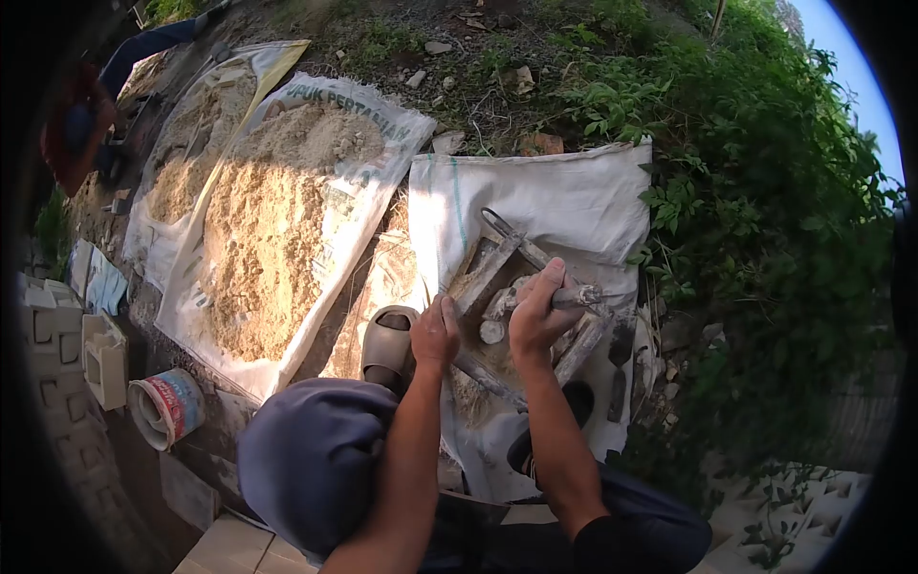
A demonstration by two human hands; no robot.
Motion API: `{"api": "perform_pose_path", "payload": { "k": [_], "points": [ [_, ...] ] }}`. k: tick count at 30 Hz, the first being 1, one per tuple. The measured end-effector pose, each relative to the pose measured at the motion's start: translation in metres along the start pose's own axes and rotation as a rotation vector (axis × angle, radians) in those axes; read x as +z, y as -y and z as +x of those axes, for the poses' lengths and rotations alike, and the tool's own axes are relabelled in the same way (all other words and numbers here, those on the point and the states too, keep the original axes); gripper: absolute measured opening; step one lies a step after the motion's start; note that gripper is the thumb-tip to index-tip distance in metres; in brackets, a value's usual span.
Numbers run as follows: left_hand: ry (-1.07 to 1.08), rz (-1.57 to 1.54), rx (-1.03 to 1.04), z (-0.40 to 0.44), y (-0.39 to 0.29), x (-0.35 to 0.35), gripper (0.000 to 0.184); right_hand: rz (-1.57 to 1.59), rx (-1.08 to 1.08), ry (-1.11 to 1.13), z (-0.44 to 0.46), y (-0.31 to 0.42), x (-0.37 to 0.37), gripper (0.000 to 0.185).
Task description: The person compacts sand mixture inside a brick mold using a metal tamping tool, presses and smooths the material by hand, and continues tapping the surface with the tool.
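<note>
A grey, dust-covered mould frame (497, 273) with straight side bars lies on a white woven sack (574, 196) between my feet. My right hand (537, 311) is closed round a short, thick, crusted grey bar (576, 296) above the frame's right side. My left hand (435, 332) is closed at the frame's left corner, with the fingers pinched together; what they hold is hidden. Inside the frame, a rounded grey piece (491, 332) and loose sandy material show between my hands. A dark, flat, trowel-like tool (620, 368) lies on the sack to the right.
Sand (263, 239) is heaped on a printed sack (406, 124) at left. A paint bucket (167, 409) and cast blocks (103, 362) stand at lower left. Green plants (755, 210) border the right side. Part of another person (81, 124) shows at upper left.
</note>
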State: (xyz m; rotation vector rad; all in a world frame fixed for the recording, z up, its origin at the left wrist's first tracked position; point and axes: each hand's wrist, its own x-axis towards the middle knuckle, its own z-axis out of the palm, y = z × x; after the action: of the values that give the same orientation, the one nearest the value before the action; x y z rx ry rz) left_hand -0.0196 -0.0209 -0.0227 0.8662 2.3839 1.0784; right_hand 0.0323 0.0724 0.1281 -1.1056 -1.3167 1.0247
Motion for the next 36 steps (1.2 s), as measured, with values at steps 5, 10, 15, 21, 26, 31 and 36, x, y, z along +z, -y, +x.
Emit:
{"api": "perform_pose_path", "payload": {
  "k": [5,10,15,21,26,31,36],
  "points": [
    [-0.063,-0.105,0.006,-0.003,0.001,-0.002,0.029,-0.017,-0.010,-0.113,-0.010,0.017,-0.007,0.043],
    [-0.163,-0.250,-0.198,-0.002,0.005,0.002,0.032,0.033,0.059,-0.017,-0.014,0.007,-0.005,0.045],
    [-0.242,-0.744,-0.559,0.005,0.026,0.020,0.034,0.024,0.029,-0.110,-0.015,0.051,-0.007,0.044],
    [-0.177,-0.720,-0.550,0.011,0.030,0.022,0.034,-0.014,-0.052,0.054,-0.043,0.000,-0.002,0.043],
    [-0.117,-0.729,-0.564,0.004,0.035,0.023,0.033,-0.019,-0.010,-0.023,-0.042,0.049,-0.001,0.043],
    [-0.035,-0.796,-0.593,0.006,0.033,0.022,0.030,-0.135,-0.183,0.031,-0.077,-0.001,-0.002,0.043],
    [0.014,-0.862,-0.611,0.009,0.045,0.033,0.029,-0.056,-0.009,0.057,-0.068,0.031,0.009,0.042]
  ]
}}
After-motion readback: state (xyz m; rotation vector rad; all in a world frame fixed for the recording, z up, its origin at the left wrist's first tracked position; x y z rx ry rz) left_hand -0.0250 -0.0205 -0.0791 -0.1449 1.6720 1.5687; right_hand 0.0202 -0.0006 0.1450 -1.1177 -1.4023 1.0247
